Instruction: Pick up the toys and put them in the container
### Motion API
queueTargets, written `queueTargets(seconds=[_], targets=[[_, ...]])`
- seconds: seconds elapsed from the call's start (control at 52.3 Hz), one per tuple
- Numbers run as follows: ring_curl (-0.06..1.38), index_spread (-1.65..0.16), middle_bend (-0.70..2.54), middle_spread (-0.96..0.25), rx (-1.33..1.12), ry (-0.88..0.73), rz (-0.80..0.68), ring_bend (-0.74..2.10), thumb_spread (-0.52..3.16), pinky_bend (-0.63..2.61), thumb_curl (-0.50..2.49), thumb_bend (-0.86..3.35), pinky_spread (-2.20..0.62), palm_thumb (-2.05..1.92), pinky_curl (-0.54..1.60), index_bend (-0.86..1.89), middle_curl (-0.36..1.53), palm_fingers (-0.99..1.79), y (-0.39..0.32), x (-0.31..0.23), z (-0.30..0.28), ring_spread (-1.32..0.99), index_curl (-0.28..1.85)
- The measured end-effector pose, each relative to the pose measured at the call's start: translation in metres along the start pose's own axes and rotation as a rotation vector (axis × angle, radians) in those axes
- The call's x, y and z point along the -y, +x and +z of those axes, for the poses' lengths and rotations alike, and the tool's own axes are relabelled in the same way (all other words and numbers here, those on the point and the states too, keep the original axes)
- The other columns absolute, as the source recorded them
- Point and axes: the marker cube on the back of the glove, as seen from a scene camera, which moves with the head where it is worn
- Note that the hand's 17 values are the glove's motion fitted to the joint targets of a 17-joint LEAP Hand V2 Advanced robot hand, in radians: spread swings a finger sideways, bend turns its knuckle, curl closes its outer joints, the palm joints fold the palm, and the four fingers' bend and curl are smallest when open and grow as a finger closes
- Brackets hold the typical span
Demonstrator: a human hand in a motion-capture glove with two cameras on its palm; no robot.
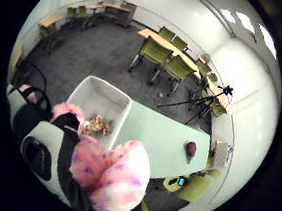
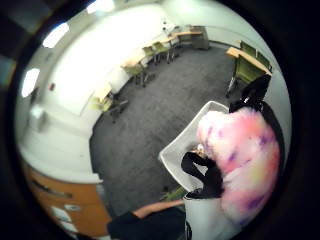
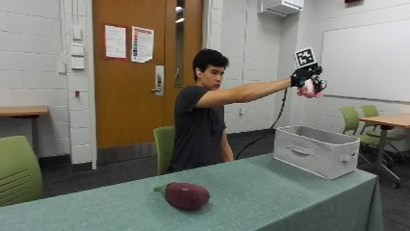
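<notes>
— High above the bin, what is held? 
— A pink plush, its fur flecked purple and yellow, is clutched in the gloved right hand at the end of an arm stretched out level; the black fingers curl round the fur.

— And below it? 
— The palm views look down past the plush into the grey bin, where a small tan toy lies on the bottom.

— Where does the bin stand? 
— At the far end of the green table, a handle slot facing the camera.

— Anything else on the table? 
— A purple eggplant toy with a green stem, well apart from the bin, near the table's middle.

— The person? 
— Seated behind the table in a dark T-shirt, on a green chair.
</notes>
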Motion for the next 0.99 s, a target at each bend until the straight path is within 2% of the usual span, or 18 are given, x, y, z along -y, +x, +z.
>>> queueTargets(seconds=[0.096,0.172,0.229,0.249,0.268,0.287,0.306,0.325,0.344,0.421,0.497,0.554,0.612,0.669,0.746,0.841,0.899,0.994], targets=[[0.46,-0.3,0.92,-0.38,0.029,-0.026,-0.067,1.15,0.49,0.79,1.18,0.1,-0.41,0.51,0.36,0.55,0.64,1.16,-0.013,0.005,0.02,-0.38,0.88],[0.46,-0.3,0.92,-0.38,0.075,-0.098,0.058,1.15,0.49,0.79,1.2,0.1,-0.41,0.52,0.36,0.54,0.65,1.16,-0.027,0.012,0.041,-0.38,0.89],[0.45,-0.31,0.91,-0.38,0.011,-0.208,0.15,1.13,0.51,0.79,1.21,0.08,-0.4,0.49,0.36,0.53,0.64,1.1,-0.022,0.01,0.056,-0.38,0.9],[0.45,-0.31,0.85,-0.38,-0.027,-0.254,0.174,1.13,0.56,0.83,1.19,0.06,-0.37,0.47,0.37,0.42,0.63,0.93,-0.017,0.008,0.061,-0.37,0.88],[0.46,-0.31,0.85,-0.38,-0.064,-0.296,0.195,1.15,0.58,0.84,1.19,0.06,-0.37,0.47,0.38,0.42,0.63,0.92,-0.013,0.005,0.065,-0.37,0.9],[0.45,-0.32,0.79,-0.36,-0.091,-0.327,0.213,1.1,0.65,0.9,1.16,0.01,-0.33,0.38,0.4,0.28,0.61,0.67,-0.009,0.004,0.068,-0.36,0.88],[0.43,-0.32,0.59,-0.28,-0.105,-0.342,0.228,0.98,0.77,1.04,1.06,-0.15,-0.28,0.13,0.46,0.18,0.57,0.16,-0.007,0.003,0.069,-0.3,0.86],[0.49,-0.31,0.59,-0.25,-0.104,-0.344,0.242,1.0,0.81,1.1,1.03,-0.13,-0.26,0.09,0.51,0.2,0.6,0.12,-0.006,0.003,0.07,-0.27,0.9],[0.46,-0.3,0.5,-0.2,-0.087,-0.335,0.257,0.9,0.82,1.18,0.97,-0.18,-0.22,-0.03,0.52,0.07,0.56,-0.17,-0.007,0.003,0.07,-0.23,0.85],[0.34,-0.31,0.38,-0.07,-0.015,-0.294,0.268,0.7,0.87,1.22,0.83,-0.19,-0.12,-0.19,0.47,-0.02,0.49,-0.32,-0.009,0.004,0.064,-0.14,0.65],[0.27,-0.3,0.33,0.0,-0.114,-0.299,0.16,0.61,0.88,1.22,0.71,-0.18,-0.06,-0.23,0.45,-0.01,0.45,-0.3,0.012,-0.008,0.06,-0.08,0.55],[0.26,-0.3,0.3,0.03,-0.096,-0.29,0.239,0.57,0.88,1.2,0.64,-0.17,-0.03,-0.22,0.44,0.0,0.44,-0.28,0.015,-0.01,0.056,-0.05,0.48],[0.24,-0.29,0.3,0.03,-0.138,-0.29,0.247,0.53,0.88,1.14,0.57,-0.17,-0.01,-0.23,0.41,0.02,0.44,-0.29,0.02,-0.018,0.049,-0.03,0.44],[0.24,-0.29,0.3,0.02,-0.147,-0.279,0.242,0.5,0.88,1.1,0.51,-0.17,0.0,-0.23,0.4,0.03,0.43,-0.27,-0.018,-0.02,0.043,-0.02,0.4],[0.23,-0.29,0.29,0.01,0.026,-0.246,0.169,0.44,0.87,1.03,0.44,-0.17,0.01,-0.23,0.37,0.06,0.43,-0.25,-0.061,-0.03,0.023,-0.02,0.36],[0.22,-0.29,0.27,-0.01,-0.075,-0.235,0.152,0.4,0.87,0.94,0.37,-0.16,0.0,-0.22,0.35,0.08,0.42,-0.22,-0.019,-0.057,0.008,-0.05,0.32],[0.22,-0.29,0.26,-0.01,0.013,-0.225,0.123,0.37,0.87,0.89,0.33,-0.16,-0.01,-0.23,0.33,0.09,0.42,-0.2,-0.006,-0.076,-0.006,-0.07,0.31],[0.22,-0.28,0.25,-0.02,-0.101,-0.229,0.145,0.34,0.87,0.82,0.28,-0.16,-0.03,-0.22,0.31,0.1,0.42,-0.18,0.044,-0.116,-0.021,-0.1,0.29]])
